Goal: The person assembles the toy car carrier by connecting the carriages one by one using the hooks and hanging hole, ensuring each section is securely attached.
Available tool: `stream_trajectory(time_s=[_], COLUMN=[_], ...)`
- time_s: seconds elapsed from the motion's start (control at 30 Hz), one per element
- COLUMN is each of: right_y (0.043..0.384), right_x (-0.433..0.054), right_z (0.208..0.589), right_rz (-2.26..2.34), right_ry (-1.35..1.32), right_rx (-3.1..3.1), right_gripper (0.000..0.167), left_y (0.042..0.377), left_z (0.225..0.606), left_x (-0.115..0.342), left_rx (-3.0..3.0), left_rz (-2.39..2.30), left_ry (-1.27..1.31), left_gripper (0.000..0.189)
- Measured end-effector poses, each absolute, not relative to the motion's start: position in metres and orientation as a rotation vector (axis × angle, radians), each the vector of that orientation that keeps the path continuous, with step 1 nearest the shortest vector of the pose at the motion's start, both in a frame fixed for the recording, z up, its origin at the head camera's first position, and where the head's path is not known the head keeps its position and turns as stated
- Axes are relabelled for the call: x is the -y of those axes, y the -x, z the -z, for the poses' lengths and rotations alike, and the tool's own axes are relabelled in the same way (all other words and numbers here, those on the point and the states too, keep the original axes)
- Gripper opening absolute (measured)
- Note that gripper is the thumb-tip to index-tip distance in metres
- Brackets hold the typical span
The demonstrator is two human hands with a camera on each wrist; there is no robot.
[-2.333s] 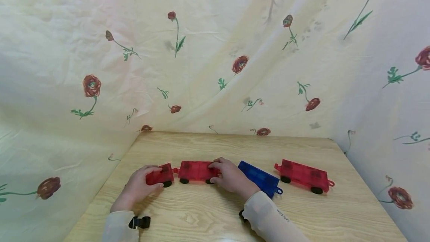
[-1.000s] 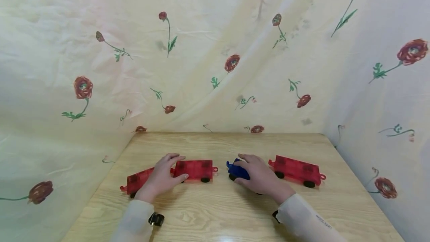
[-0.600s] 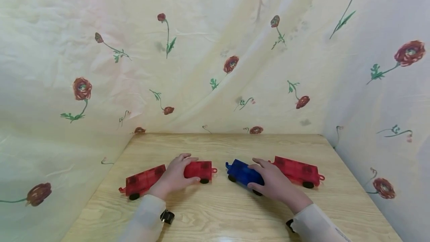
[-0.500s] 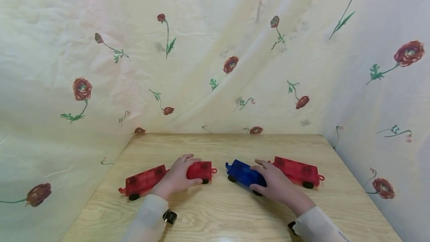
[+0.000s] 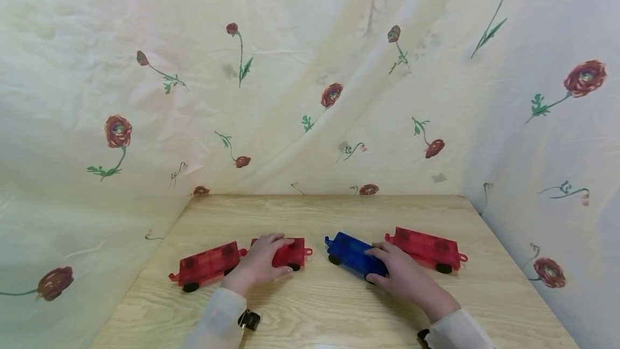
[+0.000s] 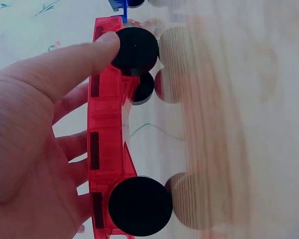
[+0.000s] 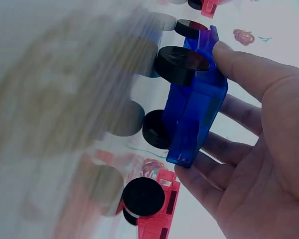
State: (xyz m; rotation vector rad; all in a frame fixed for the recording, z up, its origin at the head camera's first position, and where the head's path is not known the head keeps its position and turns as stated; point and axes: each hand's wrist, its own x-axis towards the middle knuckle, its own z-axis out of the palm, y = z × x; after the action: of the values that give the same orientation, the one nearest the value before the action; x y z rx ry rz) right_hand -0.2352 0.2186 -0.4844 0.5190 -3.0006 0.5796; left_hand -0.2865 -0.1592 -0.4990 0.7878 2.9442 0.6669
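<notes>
My left hand (image 5: 261, 260) holds a translucent red toy train car (image 5: 293, 255) from above, near its middle, in the head view. In the left wrist view the thumb lies on the near side of this red car (image 6: 107, 124) by a black wheel, the fingers on its far side. My right hand (image 5: 407, 273) grips the right end of a blue toy train car (image 5: 351, 252), hook pointing left. The right wrist view shows thumb and fingers on opposite sides of the blue car (image 7: 197, 114). A gap separates the blue hook from the held red car's ring.
Another red car (image 5: 208, 265) stands at the left, its right coupling close to the held red car; my hand partly hides the join. A third red car (image 5: 428, 249) stands behind my right hand. The wooden table (image 5: 310, 311) meets a flowered cloth (image 5: 290, 96) at its far edge.
My left hand has moved right from the leftmost red car to the middle one. My right hand has left the middle red car and taken hold of the blue car, sliding towards its right end.
</notes>
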Motion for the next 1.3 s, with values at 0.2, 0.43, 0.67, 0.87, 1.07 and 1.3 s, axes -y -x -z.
stream_trajectory(time_s=[0.2, 0.43, 0.67, 0.87, 1.07, 1.3], right_y=[0.233, 0.232, 0.231, 0.229, 0.23, 0.231], right_x=[-0.219, -0.22, -0.221, -0.223, -0.224, -0.225], right_z=[0.487, 0.488, 0.487, 0.485, 0.485, 0.489], right_rz=[-0.568, -0.586, -0.621, -0.644, -0.652, -0.66], right_ry=[-0.518, -0.517, -0.509, -0.498, -0.5, -0.484], right_rx=[2.98, 2.981, 2.984, 2.989, 2.991, 2.991], right_gripper=[0.053, 0.051, 0.05, 0.048, 0.048, 0.048], left_y=[0.279, 0.274, 0.274, 0.272, 0.271, 0.272], left_z=[0.501, 0.503, 0.506, 0.502, 0.5, 0.502], left_x=[0.161, 0.167, 0.169, 0.169, 0.169, 0.169], left_rx=[-2.971, -2.949, -2.94, -2.914, -2.914, -2.929], left_rz=[-0.658, -0.711, -0.755, -0.831, -0.878, -0.902], left_ry=[-0.779, -0.765, -0.77, -0.75, -0.752, -0.761], left_gripper=[0.066, 0.069, 0.069, 0.067, 0.066, 0.066])
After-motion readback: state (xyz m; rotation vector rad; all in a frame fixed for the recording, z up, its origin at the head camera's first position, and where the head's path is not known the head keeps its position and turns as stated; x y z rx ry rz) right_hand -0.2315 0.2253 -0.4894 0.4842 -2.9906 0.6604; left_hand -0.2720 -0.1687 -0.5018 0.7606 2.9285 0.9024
